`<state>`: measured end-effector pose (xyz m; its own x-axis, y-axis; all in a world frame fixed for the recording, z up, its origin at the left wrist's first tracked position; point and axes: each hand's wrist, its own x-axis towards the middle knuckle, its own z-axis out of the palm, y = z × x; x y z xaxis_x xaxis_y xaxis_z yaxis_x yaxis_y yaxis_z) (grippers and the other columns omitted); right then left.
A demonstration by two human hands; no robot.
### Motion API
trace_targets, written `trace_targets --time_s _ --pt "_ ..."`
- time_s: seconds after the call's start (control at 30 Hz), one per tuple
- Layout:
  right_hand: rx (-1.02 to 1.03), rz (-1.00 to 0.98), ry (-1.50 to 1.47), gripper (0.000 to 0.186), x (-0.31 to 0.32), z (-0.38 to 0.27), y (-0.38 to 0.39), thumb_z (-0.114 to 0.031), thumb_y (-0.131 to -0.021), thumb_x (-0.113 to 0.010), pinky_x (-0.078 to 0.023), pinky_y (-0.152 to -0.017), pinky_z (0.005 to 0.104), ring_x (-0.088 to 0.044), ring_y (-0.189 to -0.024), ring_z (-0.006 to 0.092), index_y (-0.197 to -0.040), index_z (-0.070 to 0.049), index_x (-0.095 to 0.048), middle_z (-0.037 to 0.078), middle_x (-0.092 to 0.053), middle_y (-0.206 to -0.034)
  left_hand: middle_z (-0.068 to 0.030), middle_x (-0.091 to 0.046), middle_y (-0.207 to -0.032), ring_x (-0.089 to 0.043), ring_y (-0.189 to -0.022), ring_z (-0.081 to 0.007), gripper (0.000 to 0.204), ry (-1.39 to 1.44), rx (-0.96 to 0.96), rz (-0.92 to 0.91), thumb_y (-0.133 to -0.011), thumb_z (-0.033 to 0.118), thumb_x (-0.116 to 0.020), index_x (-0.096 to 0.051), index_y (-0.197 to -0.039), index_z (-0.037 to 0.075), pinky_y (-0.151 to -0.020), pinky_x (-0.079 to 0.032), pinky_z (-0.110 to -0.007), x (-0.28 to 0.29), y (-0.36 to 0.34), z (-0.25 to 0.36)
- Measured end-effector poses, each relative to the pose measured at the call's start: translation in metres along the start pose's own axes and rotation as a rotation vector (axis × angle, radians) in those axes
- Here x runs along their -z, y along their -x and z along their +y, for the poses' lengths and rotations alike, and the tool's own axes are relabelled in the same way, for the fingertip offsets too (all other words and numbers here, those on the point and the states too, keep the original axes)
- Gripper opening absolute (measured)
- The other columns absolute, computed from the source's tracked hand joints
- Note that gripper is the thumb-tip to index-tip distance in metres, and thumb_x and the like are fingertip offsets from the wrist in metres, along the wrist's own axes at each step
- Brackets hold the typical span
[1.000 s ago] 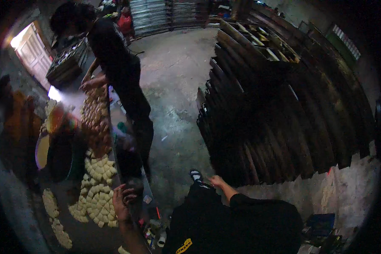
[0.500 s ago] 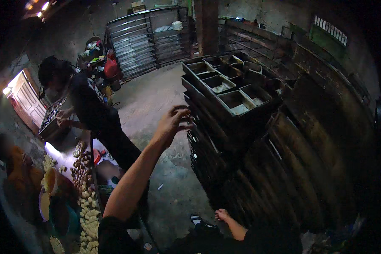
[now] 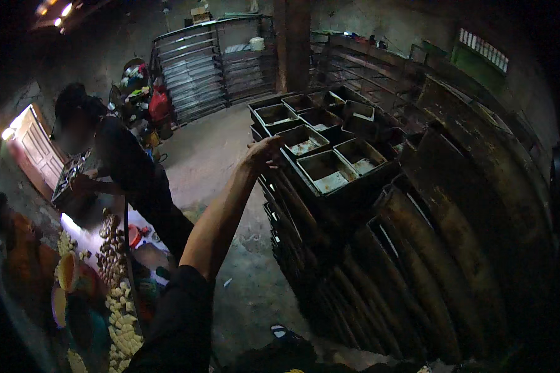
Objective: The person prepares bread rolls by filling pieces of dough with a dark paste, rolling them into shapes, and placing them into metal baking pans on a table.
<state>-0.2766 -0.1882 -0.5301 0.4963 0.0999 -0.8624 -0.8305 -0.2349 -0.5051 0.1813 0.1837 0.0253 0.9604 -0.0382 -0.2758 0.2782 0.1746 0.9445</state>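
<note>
Reaching nearer than half a second ago, your left hand (image 3: 266, 154) now overlaps the left edge of the pan tray (image 3: 335, 181) on its right, putting that within grasp. Its fingers look parted, empty; contact is unclear. Your right hand is out of view.

Readable text: none | yellow mark (image 3: 295, 371), lower edge: cut off, illegible | metal tins (image 3: 320, 163), stacked top: any marking too dark to read | white tub (image 3: 257, 43), back rack (image 3: 193, 68): too small to tell lettering | red bag (image 3: 158, 104): blurred | co-worker's dark shirt (image 3: 124, 146): shadowed, nothing legible
</note>
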Motion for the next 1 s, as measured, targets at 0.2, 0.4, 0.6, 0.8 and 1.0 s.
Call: trace_targets --time_s 0.2,0.4,0.6,0.8,1.0 --pt "-0.054 -0.036 0.135 0.035 0.07 -0.004 0.042 -0.042 -0.095 -0.058 -0.054 -0.062 0.0423 -0.068 -0.078 0.0225 -0.108 -0.01 -0.06 0.009 -0.069 -0.095 -0.0109 -0.062 -0.086 -0.065 -0.074 -0.0267 0.028 0.222 -0.001 -0.123 -0.091 0.036 -0.061 -0.06 -0.097 0.009 -0.071 -0.059 -0.049 -0.02 0.026 -0.005" --pt "-0.052 -0.158 0.279 0.035 0.13 -0.06 0.026 -0.043 -0.094 -0.059 -0.054 -0.063 0.0435 -0.068 -0.079 0.0237 -0.109 -0.011 -0.059 0.009 -0.069 -0.098 -0.0095 -0.067 -0.088 -0.068 -0.075 -0.0192 0.021 0.367 -0.124 0.087 -0.085 0.024 -0.062 -0.063 -0.098 0.008 -0.067 -0.06 -0.034 -0.046 0.103 0.017" --pt "-0.036 -0.341 0.218 0.028 0.184 -0.163 -0.056 -0.036 -0.093 -0.064 -0.054 -0.063 0.0421 -0.068 -0.081 0.0239 -0.107 -0.011 -0.06 0.01 -0.069 -0.099 -0.003 -0.067 -0.076 -0.064 -0.067 -0.0163 0.01 0.455 -0.199 0.283 -0.077 0.019 -0.063 -0.065 -0.081 0.01 -0.064 -0.052 -0.031 -0.093 0.177 0.007" --pt "-0.442 -0.971 -0.131 0.027 0.322 -0.197 -0.127 -0.032 -0.091 -0.067 -0.055 -0.069 0.0436 -0.067 -0.091 0.0269 -0.107 -0.011 -0.062 0.012 -0.069 -0.103 -0.0046 -0.062 -0.083 -0.059 -0.076 -0.0159 0.011 0.519 -0.486 0.359 -0.086 0.017 -0.061 -0.062 -0.08 0.007 -0.071 -0.048 -0.03 -0.12 0.252 -0.016" --pt "-0.08 -0.53 0.567 0.031 0.296 -0.351 -0.068 -0.034 -0.09 -0.067 -0.055 -0.07 0.0444 -0.067 -0.091 0.0277 -0.11 -0.011 -0.06 0.012 -0.069 -0.104 -0.0014 -0.057 -0.076 -0.058 -0.067 -0.0106 0.01 -0.269 -0.535 0.729 -0.086 0.013 -0.06 -0.061 -0.078 0.007 -0.06 -0.049 -0.029 -0.174 0.299 0.039"
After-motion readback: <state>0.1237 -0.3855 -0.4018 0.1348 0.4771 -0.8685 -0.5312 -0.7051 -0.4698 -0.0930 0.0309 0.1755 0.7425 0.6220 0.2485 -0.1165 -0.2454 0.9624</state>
